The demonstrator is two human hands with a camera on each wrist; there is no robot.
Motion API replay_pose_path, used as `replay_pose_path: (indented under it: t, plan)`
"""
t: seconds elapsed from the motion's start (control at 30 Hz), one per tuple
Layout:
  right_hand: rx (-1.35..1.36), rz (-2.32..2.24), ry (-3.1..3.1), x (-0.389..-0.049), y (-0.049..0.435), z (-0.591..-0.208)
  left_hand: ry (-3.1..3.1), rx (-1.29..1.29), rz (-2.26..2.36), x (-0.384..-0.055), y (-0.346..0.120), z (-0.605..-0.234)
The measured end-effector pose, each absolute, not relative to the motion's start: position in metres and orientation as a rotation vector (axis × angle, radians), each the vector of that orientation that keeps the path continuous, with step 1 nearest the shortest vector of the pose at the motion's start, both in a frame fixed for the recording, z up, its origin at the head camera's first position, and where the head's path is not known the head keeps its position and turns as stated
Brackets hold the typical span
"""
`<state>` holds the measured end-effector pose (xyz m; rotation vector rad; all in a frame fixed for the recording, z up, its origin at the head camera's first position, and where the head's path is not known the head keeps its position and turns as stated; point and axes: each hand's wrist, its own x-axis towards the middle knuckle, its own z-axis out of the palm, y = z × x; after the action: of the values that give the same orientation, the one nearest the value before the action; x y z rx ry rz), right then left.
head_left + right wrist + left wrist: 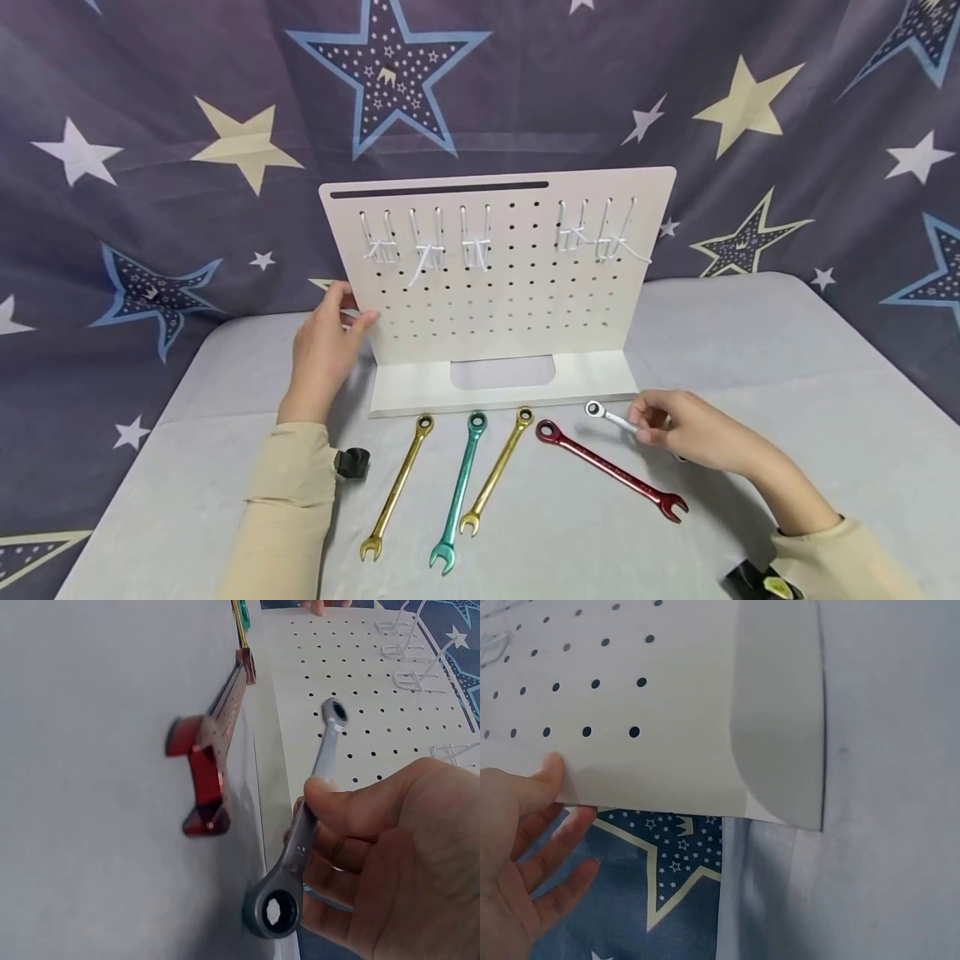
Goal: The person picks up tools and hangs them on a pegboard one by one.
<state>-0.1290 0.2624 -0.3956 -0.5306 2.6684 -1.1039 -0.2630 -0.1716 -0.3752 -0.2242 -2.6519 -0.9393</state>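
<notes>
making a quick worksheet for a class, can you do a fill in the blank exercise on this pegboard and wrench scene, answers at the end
In the head view, of the left and right edges of the white pegboard, the left hand grips the ____ one.
The white pegboard carries ____ wire hooks.
Lying nearest the silver double-ring wrench in the right hand is a combination wrench coloured ____.
Missing words: left; five; red.

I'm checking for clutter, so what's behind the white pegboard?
Beyond the white pegboard, starry fabric and grey tabletop show; anything directly behind it is covered and can't be seen.
</notes>
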Motion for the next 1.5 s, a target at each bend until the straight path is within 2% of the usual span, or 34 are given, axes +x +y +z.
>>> replay_pose_path:
  t: [0.63,1.5]
  plan:
    - [-0.449,-1.299,2.616,-0.127,0.254,-0.39,-2.517,-0.209,-0.924,-0.264,-0.166,-0.381]
    - [-0.141,-1.727,2.71,-0.126,0.251,-0.381,-2.555,-0.233,-1.002,-0.266,-0.169,-0.381]
